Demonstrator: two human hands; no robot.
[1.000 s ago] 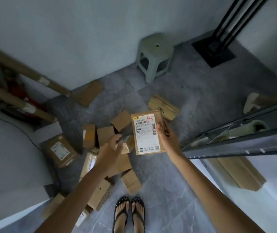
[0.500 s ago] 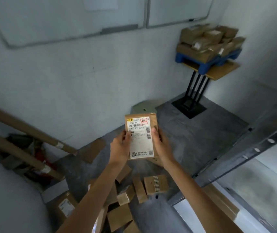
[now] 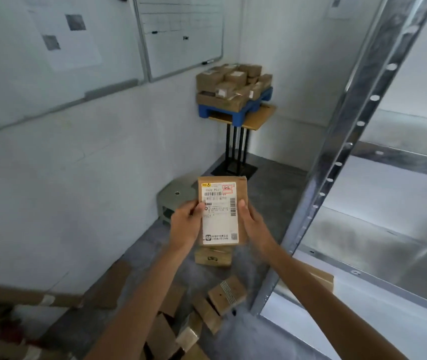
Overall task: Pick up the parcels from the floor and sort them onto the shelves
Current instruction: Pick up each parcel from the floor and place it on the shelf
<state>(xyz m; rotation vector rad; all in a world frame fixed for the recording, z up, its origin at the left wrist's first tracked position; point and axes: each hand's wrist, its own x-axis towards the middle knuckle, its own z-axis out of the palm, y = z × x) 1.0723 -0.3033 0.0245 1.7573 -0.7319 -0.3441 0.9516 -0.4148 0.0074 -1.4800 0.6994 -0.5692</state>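
Left hand [image 3: 184,226] and right hand [image 3: 254,224] pinch the parcel [image 3: 242,191]; shelves [image 3: 362,122] at 3 o'clock; blurred label [image 3: 220,226], possibly misread, risks missorting.

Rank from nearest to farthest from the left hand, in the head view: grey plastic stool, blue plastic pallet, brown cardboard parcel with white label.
1. Brown cardboard parcel with white label: gripped by the left hand.
2. Grey plastic stool: just behind it, leftward.
3. Blue plastic pallet: far back, raised.

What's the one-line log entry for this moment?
held: flat brown cardboard parcel, white label | left hand: grips it | right hand: grips it | shelved: not yet
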